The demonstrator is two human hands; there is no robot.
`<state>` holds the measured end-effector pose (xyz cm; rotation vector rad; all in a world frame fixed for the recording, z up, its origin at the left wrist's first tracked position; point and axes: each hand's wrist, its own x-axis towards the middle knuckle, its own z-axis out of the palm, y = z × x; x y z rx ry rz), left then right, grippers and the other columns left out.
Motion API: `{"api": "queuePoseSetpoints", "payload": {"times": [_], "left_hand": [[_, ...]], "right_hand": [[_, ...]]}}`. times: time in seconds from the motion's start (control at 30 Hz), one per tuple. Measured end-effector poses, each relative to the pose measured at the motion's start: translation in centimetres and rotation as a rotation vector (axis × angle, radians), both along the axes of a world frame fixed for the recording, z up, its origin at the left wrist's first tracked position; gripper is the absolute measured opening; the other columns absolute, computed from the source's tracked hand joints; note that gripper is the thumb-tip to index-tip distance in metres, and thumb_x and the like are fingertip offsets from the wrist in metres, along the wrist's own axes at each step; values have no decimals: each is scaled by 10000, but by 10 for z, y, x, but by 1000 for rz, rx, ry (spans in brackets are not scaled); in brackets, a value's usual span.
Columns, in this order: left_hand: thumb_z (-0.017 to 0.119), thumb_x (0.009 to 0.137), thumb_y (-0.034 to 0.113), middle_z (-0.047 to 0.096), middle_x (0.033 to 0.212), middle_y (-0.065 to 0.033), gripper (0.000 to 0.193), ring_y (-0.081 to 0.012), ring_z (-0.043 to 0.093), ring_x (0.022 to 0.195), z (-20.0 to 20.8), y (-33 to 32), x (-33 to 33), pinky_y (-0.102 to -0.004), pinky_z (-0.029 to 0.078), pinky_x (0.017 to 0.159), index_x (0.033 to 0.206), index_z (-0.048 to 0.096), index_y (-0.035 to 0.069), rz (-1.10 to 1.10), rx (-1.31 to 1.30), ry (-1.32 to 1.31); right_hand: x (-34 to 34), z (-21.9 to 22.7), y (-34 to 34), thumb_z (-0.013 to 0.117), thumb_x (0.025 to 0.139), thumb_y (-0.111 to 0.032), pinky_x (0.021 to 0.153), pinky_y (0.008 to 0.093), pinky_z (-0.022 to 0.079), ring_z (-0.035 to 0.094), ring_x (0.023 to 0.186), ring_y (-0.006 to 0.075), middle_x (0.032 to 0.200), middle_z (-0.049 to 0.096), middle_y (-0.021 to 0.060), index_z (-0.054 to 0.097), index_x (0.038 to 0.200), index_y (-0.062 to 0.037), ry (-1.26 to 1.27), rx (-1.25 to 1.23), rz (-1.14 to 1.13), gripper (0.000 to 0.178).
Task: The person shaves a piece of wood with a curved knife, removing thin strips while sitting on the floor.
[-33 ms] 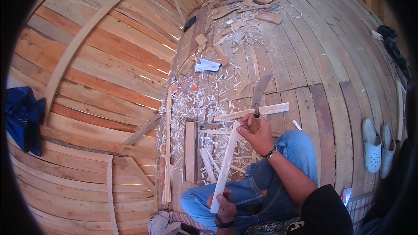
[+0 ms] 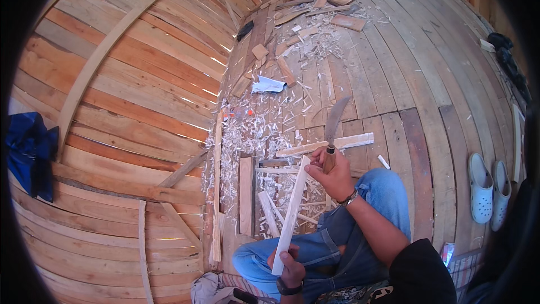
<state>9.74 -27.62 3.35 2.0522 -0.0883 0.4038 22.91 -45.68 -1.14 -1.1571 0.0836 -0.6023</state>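
Note:
My left hand (image 2: 292,270) is closed round the lower end of a pale squared wooden stick (image 2: 291,214), which slants up and away over my lap. In my right hand (image 2: 332,171) is the wooden handle of a curved knife (image 2: 336,121), its blade pointing up and away from me. The thumb of that hand is at the stick's far end. Beyond the knife, another pale wooden strip (image 2: 354,141) lies across the floorboards. Several more cut strips (image 2: 269,214) lie in front of my crossed legs, partly hidden behind the held stick.
Curly wood shavings (image 2: 247,135) cover the floor along the plank wall (image 2: 140,84). A thick wooden block (image 2: 246,197) lies left of the strips. Farther off are a crumpled white sheet (image 2: 268,84) and scrap boards (image 2: 347,21). Light clogs (image 2: 481,188) stand at the right.

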Motion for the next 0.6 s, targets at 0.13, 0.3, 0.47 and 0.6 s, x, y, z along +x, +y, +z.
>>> {"api": "queuePoseSetpoints", "payload": {"times": [0.13, 0.3, 0.47, 0.6], "left_hand": [[367, 876, 371, 436, 490, -28, 485, -115, 434, 451, 1, -3, 0, -254, 313, 426, 671, 578, -14, 6, -34, 19], [369, 883, 339, 441, 491, -31, 465, -113, 435, 444, 0, -4, 1, -252, 313, 420, 671, 576, -19, -13, 1, -8], [380, 884, 295, 456, 492, -61, 436, -141, 461, 428, -3, 0, 2, -263, 328, 407, 669, 569, -34, -80, 101, -106], [412, 879, 255, 491, 519, -101, 393, -195, 488, 424, 9, -5, 7, -299, 360, 410, 680, 569, -45, -172, 183, -161]], "right_hand": [[-4, 7, -1, 799, 619, -213, 737, 281, 464, 562, 790, 136, 860, 578, 59, 536, 967, -22, -9, -187, 6, 476], [-6, 9, -4, 837, 544, -312, 772, 287, 454, 561, 826, 154, 884, 588, 62, 533, 1081, -32, -30, -280, 42, 677], [-7, 11, -4, 842, 531, -323, 784, 290, 450, 565, 837, 161, 929, 599, 86, 526, 1110, -31, -55, -274, 120, 721], [-5, 6, -3, 840, 535, -329, 787, 291, 448, 562, 836, 156, 934, 598, 96, 525, 1112, -31, -81, -259, 152, 722]]}}
